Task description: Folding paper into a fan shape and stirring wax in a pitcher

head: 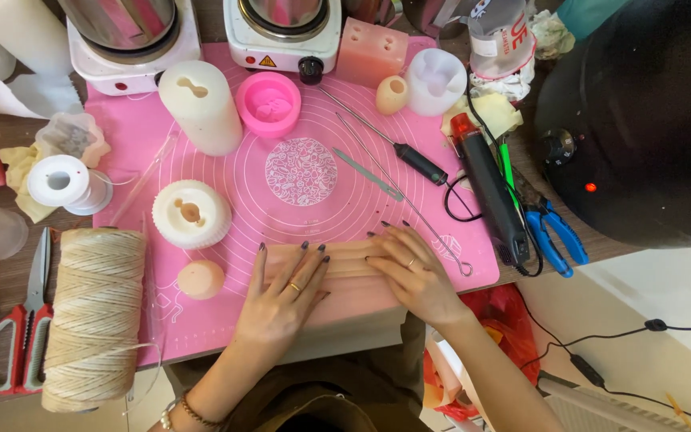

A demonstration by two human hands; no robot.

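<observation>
Pressing down on the pale peach block mould (pixel 353 268) at the near edge of the pink mat (pixel 449 224), you have both palms laid flat on it, fingers spread and gripping nothing.

Going left to right: the red-handled scissors (pixel 9 336) and the big spool of twine (pixel 93 316) lie at the table's near left corner, well apart from your work. The round ridged white mould (pixel 192 213) and the small peach ball (pixel 201 278) sit on the mat just left of your left hand (pixel 281 300), so keep your elbow clear of them.

That left hand covers the left half of the block, fingertips reaching toward the mat's middle. Keep its weight even with the right, since the block overhangs the table's near edge a little and could tip toward you, I judge.

Your right hand (pixel 417 276) lies on the block's right end, fingers splayed. Just beyond its fingertips runs the long wire hook (pixel 409 204), with the black-handled needle tool (pixel 409 156) farther back; mind them if you slide the block sideways. The blue pliers (pixel 557 236) and the black heat tool (pixel 493 196) stay off the mat's right edge.
</observation>
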